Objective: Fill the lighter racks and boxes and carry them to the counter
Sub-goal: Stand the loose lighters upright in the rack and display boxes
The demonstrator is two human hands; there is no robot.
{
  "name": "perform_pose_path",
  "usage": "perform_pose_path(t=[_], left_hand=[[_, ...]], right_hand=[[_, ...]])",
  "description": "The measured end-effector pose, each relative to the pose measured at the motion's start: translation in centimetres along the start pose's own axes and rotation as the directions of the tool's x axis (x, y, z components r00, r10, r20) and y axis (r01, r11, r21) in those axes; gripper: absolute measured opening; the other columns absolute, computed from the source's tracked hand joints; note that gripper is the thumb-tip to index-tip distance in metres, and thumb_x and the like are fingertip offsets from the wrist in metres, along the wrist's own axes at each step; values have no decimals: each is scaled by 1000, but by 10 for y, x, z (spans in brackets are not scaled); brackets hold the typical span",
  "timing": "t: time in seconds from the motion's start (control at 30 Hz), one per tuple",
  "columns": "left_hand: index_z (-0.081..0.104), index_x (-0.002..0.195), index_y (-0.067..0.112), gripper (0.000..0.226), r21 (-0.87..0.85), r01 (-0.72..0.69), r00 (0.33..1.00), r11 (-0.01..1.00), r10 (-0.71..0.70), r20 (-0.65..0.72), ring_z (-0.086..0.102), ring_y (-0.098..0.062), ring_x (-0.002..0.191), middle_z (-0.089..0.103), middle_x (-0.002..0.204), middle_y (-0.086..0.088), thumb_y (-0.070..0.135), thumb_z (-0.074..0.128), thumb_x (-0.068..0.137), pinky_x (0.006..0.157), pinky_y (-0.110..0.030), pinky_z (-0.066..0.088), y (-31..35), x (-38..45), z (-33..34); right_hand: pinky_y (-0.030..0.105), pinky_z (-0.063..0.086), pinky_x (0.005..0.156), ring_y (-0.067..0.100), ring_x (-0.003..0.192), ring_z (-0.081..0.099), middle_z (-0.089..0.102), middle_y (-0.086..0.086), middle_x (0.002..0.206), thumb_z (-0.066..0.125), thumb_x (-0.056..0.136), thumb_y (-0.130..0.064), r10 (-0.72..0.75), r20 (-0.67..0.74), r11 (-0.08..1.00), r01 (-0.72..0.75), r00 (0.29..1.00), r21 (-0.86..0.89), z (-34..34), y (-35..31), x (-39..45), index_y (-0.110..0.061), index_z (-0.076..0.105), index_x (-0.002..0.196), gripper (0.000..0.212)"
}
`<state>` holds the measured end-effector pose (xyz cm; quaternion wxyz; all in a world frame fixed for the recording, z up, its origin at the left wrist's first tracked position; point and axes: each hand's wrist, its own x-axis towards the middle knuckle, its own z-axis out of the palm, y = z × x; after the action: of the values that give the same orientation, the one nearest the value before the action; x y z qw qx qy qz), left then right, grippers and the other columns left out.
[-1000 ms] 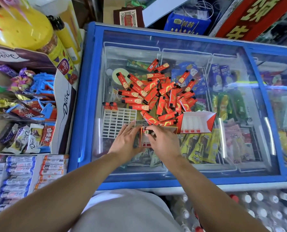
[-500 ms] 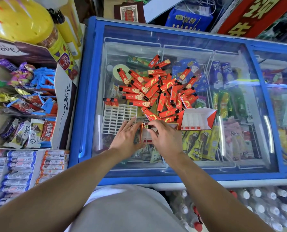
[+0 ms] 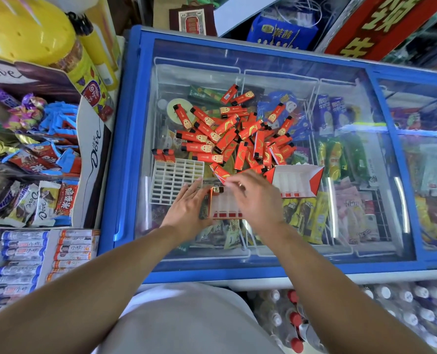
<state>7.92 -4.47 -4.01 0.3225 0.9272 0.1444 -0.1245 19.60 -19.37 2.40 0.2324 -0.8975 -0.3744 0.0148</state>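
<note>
Lighters point(image 3: 234, 135) heaped on freezer lid point(image 3: 263, 60), beside white rack point(image 3: 176, 178). Left hand point(image 3: 188, 209) flat, steadying box point(image 3: 225, 206). Right hand point(image 3: 253, 198) blurred; fingers' grip unclear.

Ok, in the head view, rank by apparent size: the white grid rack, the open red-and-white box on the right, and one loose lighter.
1. White grid rack and open red-and-white box: they look about alike, so no ranking between them.
2. Loose lighter: clearly smallest.
</note>
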Motion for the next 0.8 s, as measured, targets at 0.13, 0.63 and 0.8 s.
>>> perform_pose_path(t=[0.13, 0.63, 0.8], left_hand=[[6, 162, 21, 100, -34, 39, 998, 999, -37, 44, -21, -1, 140, -9, 167, 6, 47, 70, 91, 114, -24, -17, 7, -4, -6], [8, 163, 17, 102, 35, 3, 999, 999, -4, 32, -11, -4, 151, -1, 170, 0, 47, 72, 90, 119, -22, -16, -2, -6, -8], [-12, 161, 25, 113, 32, -18, 997, 999, 16, 77, -20, -1, 147, -8, 169, 4, 51, 72, 89, 118, -23, -19, 2, -9, -13]], right_hand=[[39, 44, 101, 21, 111, 59, 70, -2, 114, 72, 89, -12, 182, 194, 938, -111, 964, -328, -25, 25, 48, -24, 70, 116, 29], [40, 38, 101, 25, 109, 59, 71, 3, 89, 68, 85, -11, 81, 413, 795, 191, 907, -576, -25, 35, 71, -15, 64, 107, 22], [34, 50, 81, 17, 89, 65, 69, -2, 93, 69, 92, -13, 53, 212, 981, -11, 976, -196, -55, 16, 42, -19, 55, 113, 26]])
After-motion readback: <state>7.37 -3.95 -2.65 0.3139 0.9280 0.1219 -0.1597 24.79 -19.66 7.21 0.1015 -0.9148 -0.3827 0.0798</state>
